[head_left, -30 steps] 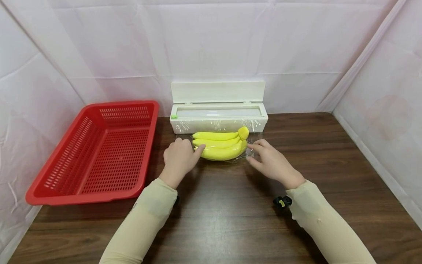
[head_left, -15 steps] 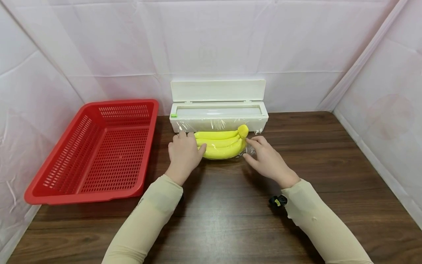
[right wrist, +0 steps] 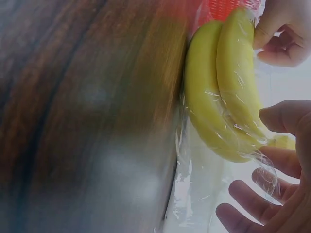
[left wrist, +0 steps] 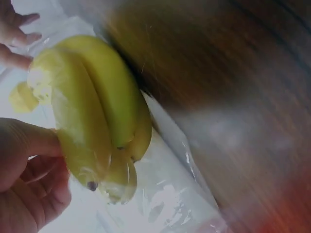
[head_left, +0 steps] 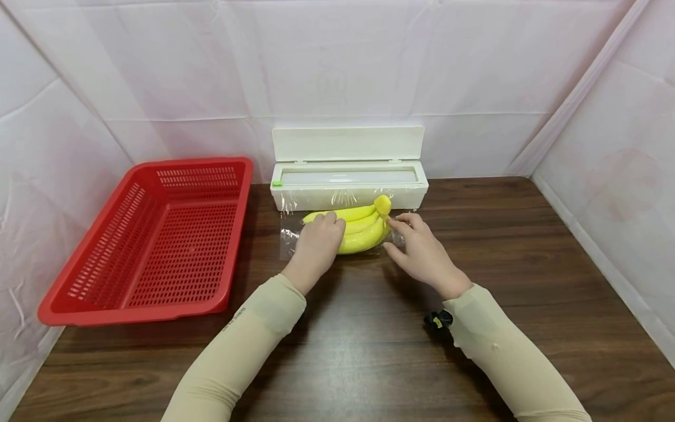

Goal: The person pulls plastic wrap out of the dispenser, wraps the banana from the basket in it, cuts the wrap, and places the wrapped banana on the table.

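My left grip (head_left: 320, 243) curls onto the top of the bananas (head_left: 364, 237) — whether it pinches any clear film (head_left: 289, 234) there, I cannot tell; my right grip (head_left: 422, 249) stands loosely parted at the stem end. The bunch lies between them, probably light and fairly firm, its smooth yellow curves likely slick, so best held round the middle — the film, thin, glossy and crinkled by my right grip, could cling or tear
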Action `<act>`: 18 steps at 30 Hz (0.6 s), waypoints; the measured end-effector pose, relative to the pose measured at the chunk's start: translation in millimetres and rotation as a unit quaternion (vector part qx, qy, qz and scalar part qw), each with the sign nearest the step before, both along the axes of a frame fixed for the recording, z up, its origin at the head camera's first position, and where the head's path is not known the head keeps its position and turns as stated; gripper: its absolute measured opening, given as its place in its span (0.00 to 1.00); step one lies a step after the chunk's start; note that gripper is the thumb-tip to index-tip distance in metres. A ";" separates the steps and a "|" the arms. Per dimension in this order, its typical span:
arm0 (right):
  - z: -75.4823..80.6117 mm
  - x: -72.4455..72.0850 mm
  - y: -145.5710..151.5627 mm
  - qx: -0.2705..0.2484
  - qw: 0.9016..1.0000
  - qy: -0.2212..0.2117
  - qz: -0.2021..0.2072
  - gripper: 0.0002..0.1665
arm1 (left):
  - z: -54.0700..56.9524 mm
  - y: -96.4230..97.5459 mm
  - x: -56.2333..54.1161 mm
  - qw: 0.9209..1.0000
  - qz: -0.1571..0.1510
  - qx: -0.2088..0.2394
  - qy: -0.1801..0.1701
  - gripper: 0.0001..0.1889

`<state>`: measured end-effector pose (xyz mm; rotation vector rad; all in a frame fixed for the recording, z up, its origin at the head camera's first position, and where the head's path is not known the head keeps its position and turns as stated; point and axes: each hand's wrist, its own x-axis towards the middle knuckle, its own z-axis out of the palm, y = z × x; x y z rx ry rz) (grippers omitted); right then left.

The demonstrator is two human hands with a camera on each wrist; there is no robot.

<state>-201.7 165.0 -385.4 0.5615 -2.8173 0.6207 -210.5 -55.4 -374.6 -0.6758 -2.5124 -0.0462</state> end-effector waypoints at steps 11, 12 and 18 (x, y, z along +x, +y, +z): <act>1.3 1.2 0.7 0.007 1.000 -0.014 -0.013 0.32 | -7.2 8.0 5.4 0.996 0.009 -0.066 -0.057 0.11; 1.0 1.2 1.1 0.007 1.000 -0.015 -0.013 0.33 | -7.8 8.6 5.8 0.995 0.015 -0.073 -0.062 0.13; -1.0 0.6 3.9 0.003 1.000 -0.019 -0.015 0.33 | -11.1 12.1 5.2 0.990 0.039 -0.109 -0.075 0.21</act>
